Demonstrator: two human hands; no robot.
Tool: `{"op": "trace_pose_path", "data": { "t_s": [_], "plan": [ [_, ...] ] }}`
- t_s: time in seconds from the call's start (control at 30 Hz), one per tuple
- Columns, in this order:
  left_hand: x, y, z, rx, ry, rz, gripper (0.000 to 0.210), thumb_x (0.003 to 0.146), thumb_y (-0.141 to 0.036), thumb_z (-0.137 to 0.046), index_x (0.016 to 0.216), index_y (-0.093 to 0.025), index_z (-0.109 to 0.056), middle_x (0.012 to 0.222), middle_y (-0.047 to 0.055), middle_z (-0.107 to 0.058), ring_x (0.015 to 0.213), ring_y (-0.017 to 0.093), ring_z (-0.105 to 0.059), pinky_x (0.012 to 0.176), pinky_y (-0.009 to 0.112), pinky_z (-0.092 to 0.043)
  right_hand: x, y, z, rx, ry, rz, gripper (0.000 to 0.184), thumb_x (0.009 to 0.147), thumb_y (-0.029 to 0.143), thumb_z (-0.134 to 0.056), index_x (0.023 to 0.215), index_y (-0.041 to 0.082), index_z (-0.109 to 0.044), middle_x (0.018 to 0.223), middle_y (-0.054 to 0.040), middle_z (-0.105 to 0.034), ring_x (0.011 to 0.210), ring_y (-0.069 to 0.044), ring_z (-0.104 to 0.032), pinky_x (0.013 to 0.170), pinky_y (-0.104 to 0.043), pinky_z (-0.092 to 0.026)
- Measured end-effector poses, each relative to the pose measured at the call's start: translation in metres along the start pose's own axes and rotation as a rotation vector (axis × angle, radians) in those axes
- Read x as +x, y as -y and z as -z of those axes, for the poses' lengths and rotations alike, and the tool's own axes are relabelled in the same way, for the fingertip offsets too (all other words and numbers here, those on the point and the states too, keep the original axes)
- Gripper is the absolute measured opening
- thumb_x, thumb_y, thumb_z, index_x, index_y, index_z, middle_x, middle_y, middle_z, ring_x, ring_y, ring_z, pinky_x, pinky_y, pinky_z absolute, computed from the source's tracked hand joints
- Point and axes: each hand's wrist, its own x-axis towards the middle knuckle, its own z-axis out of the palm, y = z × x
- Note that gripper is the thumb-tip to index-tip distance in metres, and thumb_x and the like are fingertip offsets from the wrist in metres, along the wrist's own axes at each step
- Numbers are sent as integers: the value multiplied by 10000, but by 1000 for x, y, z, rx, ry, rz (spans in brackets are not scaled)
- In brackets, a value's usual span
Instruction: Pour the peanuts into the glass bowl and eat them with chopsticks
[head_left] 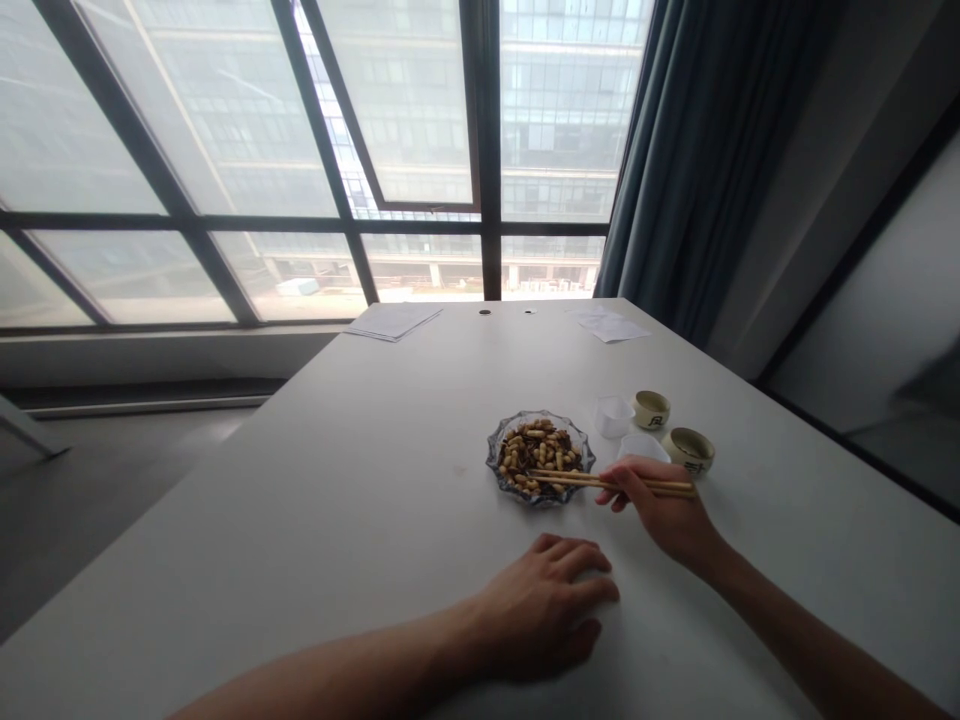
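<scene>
My right hand is closed around a pair of wooden chopsticks, held almost level. Their tips reach into a scalloped glass bowl and meet the contents. Peanuts in their shells lie in the bowl among dark brown bits too small to name. I cannot make out whether the tips pinch anything. In front of the bowl, my left hand rests on the white table, palm down, with loosely bent fingers slightly apart and nothing in them.
Right of the bowl stand two clear plastic cups, the nearer partly behind my right hand. Beside them are two small cream cups with dark characters. Paper sheets lie at the far left, more papers at the far right. Windows and a dark curtain lie beyond.
</scene>
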Motion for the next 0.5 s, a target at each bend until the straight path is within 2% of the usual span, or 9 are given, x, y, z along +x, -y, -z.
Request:
{"op": "trace_pose_path", "data": {
  "t_s": [0.2, 0.5],
  "plan": [
    [0, 0, 0, 5, -1, -2, 346, 993, -302, -680, 1323, -262, -582, 1454, 60, -615, 1402, 255, -553, 1208, 402, -362, 1, 0, -3, -5, 33, 27, 365, 1006, 521, -691, 864, 204, -804, 735, -49, -785, 617, -169, -719, 581, -272, -590],
    [1, -1, 1, -5, 5, 3, 348, 992, -293, -664, 1329, -269, -583, 1451, 72, -617, 1395, 277, -559, 1202, 425, -372, -3, -2, -9, 104, -28, -66, 457, 957, 619, -709, 901, 178, -816, 823, -110, -832, 728, -257, -818, 665, -353, -696]
  ]
}}
